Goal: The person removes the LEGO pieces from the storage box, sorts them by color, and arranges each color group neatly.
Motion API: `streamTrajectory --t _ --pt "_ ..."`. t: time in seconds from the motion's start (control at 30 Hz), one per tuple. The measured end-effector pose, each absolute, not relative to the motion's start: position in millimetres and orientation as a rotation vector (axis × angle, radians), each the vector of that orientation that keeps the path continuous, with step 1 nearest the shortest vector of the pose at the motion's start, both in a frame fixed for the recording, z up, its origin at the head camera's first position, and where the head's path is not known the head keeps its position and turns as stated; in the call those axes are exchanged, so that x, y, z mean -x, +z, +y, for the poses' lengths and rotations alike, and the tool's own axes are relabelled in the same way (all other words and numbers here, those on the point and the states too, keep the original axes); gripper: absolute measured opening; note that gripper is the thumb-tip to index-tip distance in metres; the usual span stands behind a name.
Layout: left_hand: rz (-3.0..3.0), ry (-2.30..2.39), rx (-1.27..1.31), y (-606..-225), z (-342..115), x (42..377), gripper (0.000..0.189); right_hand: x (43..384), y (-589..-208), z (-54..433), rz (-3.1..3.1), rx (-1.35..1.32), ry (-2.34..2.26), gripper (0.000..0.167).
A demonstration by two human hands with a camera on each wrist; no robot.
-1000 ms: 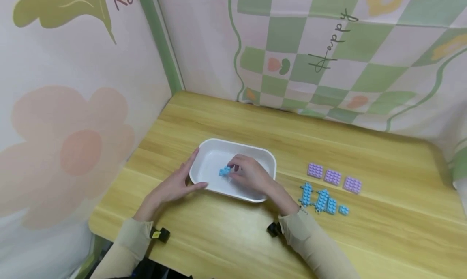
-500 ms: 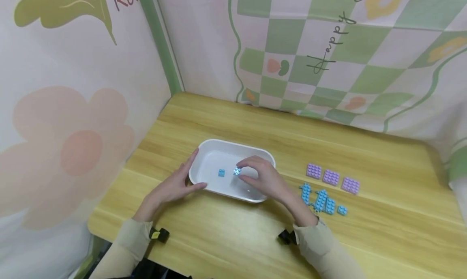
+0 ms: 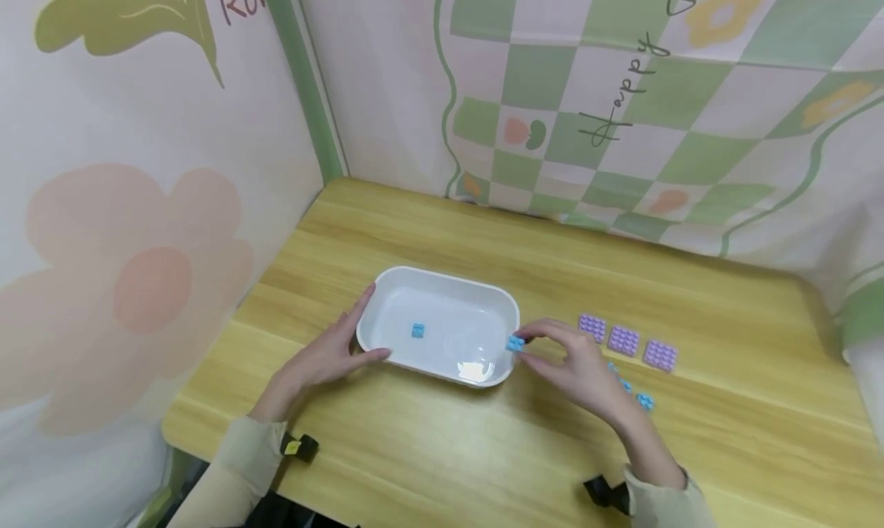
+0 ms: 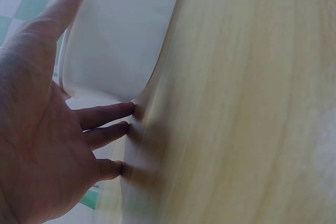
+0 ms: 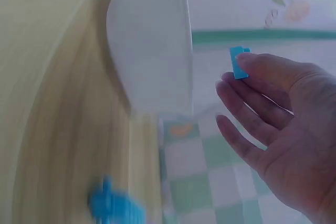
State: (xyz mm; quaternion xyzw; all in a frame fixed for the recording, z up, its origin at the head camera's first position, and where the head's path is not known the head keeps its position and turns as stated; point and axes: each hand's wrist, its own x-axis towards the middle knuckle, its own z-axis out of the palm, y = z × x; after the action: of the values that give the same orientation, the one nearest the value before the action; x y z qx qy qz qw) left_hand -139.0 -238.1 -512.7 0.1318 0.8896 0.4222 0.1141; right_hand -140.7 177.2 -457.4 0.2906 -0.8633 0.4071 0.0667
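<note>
A white tray [image 3: 442,275] stands on the table, with one small light-blue building brick [image 3: 417,331] inside, left of its middle. My left hand [image 3: 330,353] spans the tray's left end, thumb at the near rim. In the left wrist view that hand's fingers [image 4: 107,113] are straight and spread beside the tray wall [image 4: 123,30]. At the tray's right rim my right hand [image 3: 576,363] pinches another small blue building brick [image 3: 515,344] between thumb and fingertips. The right wrist view shows this brick [image 5: 239,62] held up beside the tray [image 5: 152,45].
Three purple studded bricks [image 3: 625,341] lie in a row right of the tray. Nearer me are several blue bricks [image 3: 645,401], partly covered by my right hand. A printed curtain [image 3: 539,160] hangs along the table's far edge, and another covers the left side.
My right hand has lifted one blue brick off the tray floor and carried it right to the rim. The other brick stays inside. My left hand keeps its place.
</note>
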Motion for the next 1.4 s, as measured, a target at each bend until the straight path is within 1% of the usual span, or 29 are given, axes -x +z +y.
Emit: streamTrajectory --t 0.4,0.63,0.87,1.1,1.4 --pt "2.623 1.210 -0.388 -512 -239 138 0.115 115 -470 263 -2.628 -0.570 1.145 0.042" --pt "2.634 1.204 -0.390 -513 -238 134 0.115 93 -490 313 -2.714 -0.341 1.052 0.038" --pt "2.639 1.202 -0.384 -513 -237 136 0.114 79 -509 355 -2.708 -0.261 1.043 0.036" --pt "2.639 1.202 -0.380 -514 -238 135 0.114 75 -523 374 -2.799 -0.270 1.095 0.033" --pt "2.637 1.209 -0.392 -514 -238 136 0.114 79 -527 371 -2.825 -0.304 1.112 0.033"
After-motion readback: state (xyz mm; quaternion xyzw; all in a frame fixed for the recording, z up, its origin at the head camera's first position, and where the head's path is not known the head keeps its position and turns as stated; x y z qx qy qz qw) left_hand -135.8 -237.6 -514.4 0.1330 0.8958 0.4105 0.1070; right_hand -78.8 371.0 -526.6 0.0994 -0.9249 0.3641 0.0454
